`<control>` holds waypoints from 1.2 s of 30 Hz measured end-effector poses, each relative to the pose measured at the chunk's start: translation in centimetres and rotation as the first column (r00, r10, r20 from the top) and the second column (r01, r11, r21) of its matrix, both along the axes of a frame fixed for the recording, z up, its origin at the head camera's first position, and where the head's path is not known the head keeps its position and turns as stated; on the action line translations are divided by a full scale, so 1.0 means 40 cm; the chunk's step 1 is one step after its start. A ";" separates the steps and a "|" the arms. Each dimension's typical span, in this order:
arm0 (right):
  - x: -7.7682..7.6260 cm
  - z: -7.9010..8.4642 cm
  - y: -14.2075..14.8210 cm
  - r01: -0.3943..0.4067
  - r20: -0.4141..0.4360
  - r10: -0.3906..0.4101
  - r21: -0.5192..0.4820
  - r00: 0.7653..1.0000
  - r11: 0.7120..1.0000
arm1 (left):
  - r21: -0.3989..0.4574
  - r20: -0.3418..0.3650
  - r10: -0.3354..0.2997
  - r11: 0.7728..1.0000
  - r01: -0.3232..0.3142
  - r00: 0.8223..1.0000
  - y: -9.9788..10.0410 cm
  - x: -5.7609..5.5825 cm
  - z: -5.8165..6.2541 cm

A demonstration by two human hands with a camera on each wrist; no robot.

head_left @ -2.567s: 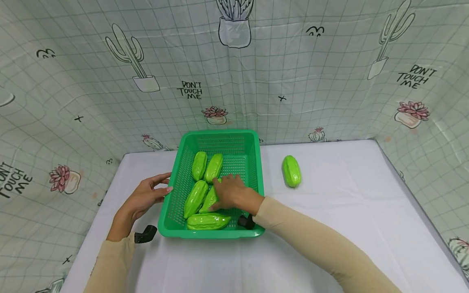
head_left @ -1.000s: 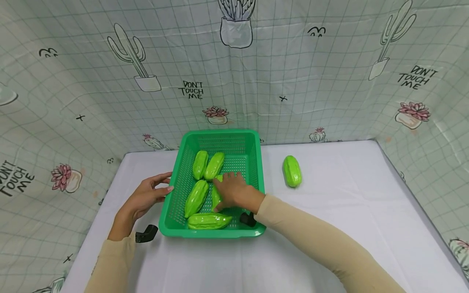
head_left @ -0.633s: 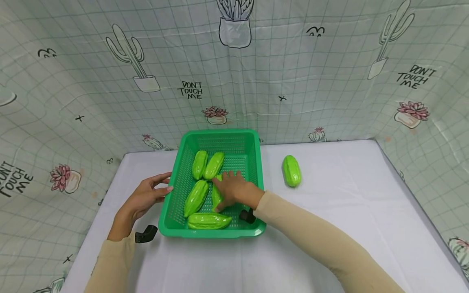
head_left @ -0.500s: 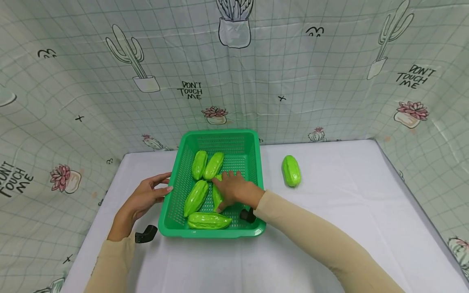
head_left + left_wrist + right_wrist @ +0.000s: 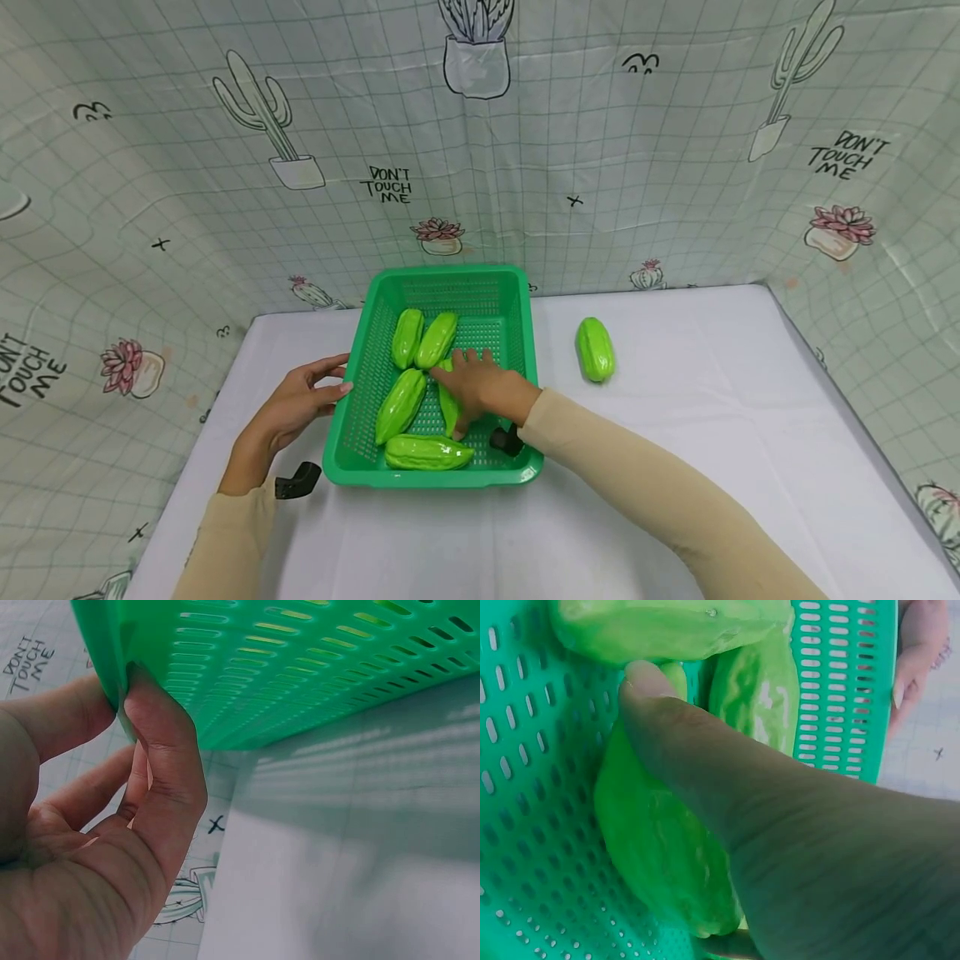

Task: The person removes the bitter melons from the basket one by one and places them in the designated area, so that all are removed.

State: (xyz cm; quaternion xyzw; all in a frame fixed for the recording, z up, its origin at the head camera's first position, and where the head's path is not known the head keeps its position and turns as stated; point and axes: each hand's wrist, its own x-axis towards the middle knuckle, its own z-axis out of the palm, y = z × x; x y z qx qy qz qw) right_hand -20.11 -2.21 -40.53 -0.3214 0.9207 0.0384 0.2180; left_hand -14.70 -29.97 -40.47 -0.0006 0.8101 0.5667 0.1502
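Observation:
The green perforated basket holds several bright green, ridged bitter melons. My left hand pinches its left rim between thumb and fingers, as the left wrist view also shows. Inside the basket my right hand spans one bitter melon lengthwise, thumb at its near end and fingers around its far end. Part of that melon is hidden under the hand. Left of it lies another bitter melon, with one lying crosswise at the front. Two more, a left melon and a right melon, lie farther back.
A single bitter melon lies on the white tablecloth right of the basket. Behind the table hangs a gridded cloth printed with cacti. Black wrist-camera mounts stick out near both wrists.
The bitter melon under my right hand has shifted right and straightened from its slant, leaving a gap to the melon on its left. My left hand has stayed at the rim.

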 end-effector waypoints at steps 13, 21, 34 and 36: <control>-0.001 0.002 0.006 -0.015 -0.012 0.016 0.022 1.000 1.000 | -0.002 -0.009 -0.005 1.000 0.005 1.000 0.006 0.005 0.004; 0.012 0.034 0.027 -0.063 -0.082 0.061 -0.022 0.995 0.998 | -0.008 -0.001 0.005 1.000 -0.005 1.000 0.008 0.002 0.000; 0.019 0.113 0.113 -0.100 -0.108 0.079 -0.208 0.991 0.973 | -0.007 -0.003 0.005 1.000 -0.005 1.000 0.006 0.003 0.002; 0.021 0.119 0.132 -0.110 -0.131 0.080 -0.236 0.988 0.966 | -0.006 -0.005 0.003 1.000 -0.004 1.000 0.005 0.002 0.000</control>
